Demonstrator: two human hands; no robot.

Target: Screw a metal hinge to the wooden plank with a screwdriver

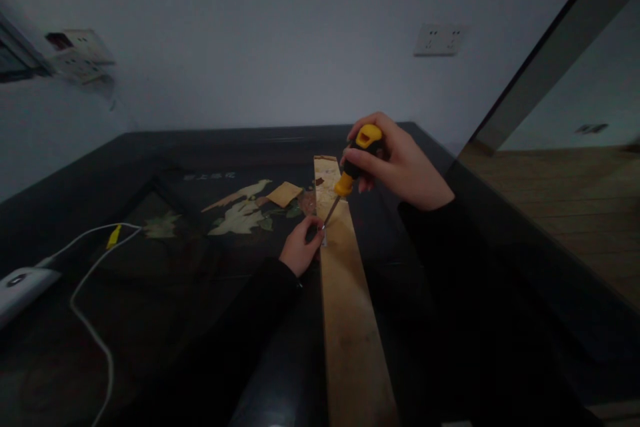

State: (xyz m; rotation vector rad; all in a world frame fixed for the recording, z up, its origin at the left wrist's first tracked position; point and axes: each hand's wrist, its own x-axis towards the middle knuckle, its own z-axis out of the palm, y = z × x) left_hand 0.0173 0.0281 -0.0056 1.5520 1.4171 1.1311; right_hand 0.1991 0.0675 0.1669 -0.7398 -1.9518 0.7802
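Note:
My right hand point(395, 160) is wrapped round the yellow and black handle of a screwdriver point(369, 138). Its metal shaft slants down to the left, and the tip ends at the fingers of my left hand point(304, 245). Those fingers are pinched at the left edge of a long wooden board point(350, 307). A small pale metallic piece shows at the fingertips against the board, but its kind is too small to make out. The board lies lengthwise on a dark glossy table point(200, 300), running away from me.
A power strip point(25, 290) sits at the far left, with a white cable point(90, 327) looping over the table and a yellow tag point(114, 236) on it. A tan square piece point(285, 194) lies left of the board. Behind the table stands a wall with a socket point(440, 39).

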